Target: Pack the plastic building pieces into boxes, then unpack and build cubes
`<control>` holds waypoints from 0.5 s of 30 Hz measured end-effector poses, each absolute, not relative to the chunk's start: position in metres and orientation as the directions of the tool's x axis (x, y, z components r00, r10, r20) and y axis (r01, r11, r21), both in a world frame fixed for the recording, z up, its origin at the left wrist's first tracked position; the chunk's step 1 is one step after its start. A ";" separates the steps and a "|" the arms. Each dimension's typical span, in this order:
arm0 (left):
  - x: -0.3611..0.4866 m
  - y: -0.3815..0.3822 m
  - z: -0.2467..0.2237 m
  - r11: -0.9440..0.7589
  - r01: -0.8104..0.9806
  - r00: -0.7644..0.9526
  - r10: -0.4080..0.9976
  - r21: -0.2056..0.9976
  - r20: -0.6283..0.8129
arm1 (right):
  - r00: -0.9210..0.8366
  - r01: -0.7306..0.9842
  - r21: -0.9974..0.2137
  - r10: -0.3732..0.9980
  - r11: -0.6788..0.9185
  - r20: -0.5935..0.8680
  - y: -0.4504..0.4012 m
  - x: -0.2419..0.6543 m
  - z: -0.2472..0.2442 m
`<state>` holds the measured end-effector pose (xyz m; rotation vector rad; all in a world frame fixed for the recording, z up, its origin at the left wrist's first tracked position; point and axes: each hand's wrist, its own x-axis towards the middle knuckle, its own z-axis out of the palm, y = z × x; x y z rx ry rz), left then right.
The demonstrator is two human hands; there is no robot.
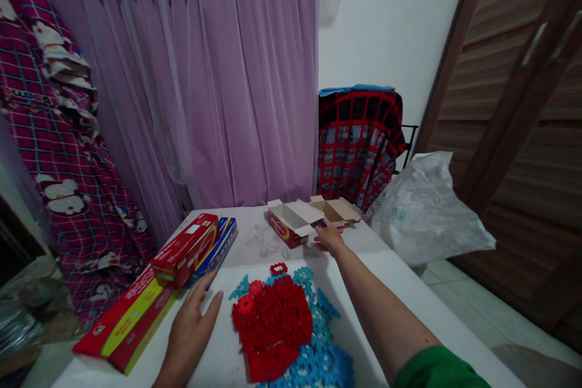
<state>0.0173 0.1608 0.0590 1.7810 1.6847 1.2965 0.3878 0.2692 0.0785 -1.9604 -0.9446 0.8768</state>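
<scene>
My left hand [191,321] hovers over or rests at the table's left side, thumb and fingers apart, with nothing in it. It is beside the stacked closed boxes. My right hand [331,239] reaches forward to the open red carton [291,236] at the table's far side. Its fingers are stretched toward the carton's near right corner; whether they touch it I cannot tell. A second open carton [334,213] stands just behind that hand. Between my arms lies a pile of red plastic pieces [275,321], with blue toothed plastic pieces [318,364] around and under it.
At the left, a small red box [186,248] lies on a long red and yellow box [131,321] and a blue box [222,242]. A white plastic bag [427,206] stands past the table's right edge. A purple curtain [245,85] hangs behind the white table [254,236].
</scene>
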 end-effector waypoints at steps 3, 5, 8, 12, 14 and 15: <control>-0.005 0.165 0.080 -0.296 0.749 -0.106 0.830 0.593 0.548 | 0.431 0.238 -0.866 0.847 -0.439 -0.311 0.243 0.379 0.070; -0.015 0.168 0.097 -0.253 0.840 -0.096 0.802 0.481 0.589 | 0.396 0.206 -0.891 0.868 -0.403 -0.301 0.220 0.373 0.064; -0.024 0.174 0.116 -0.076 0.924 -0.166 0.804 0.375 0.571 | 0.365 0.162 -0.923 0.890 -0.349 -0.273 0.184 0.371 0.049; -0.032 0.190 0.128 0.129 0.945 -0.254 0.868 0.300 0.426 | 0.408 -0.079 -0.976 0.887 -0.203 -0.217 0.145 0.384 0.015; -0.036 0.198 0.132 0.182 0.945 -0.275 0.891 0.272 0.362 | 0.475 -0.173 -0.979 0.862 -0.106 -0.177 0.128 0.391 0.000; -0.037 0.201 0.134 0.192 0.945 -0.277 0.900 0.263 0.337 | 0.497 -0.201 -0.977 0.853 -0.068 -0.162 0.121 0.394 -0.005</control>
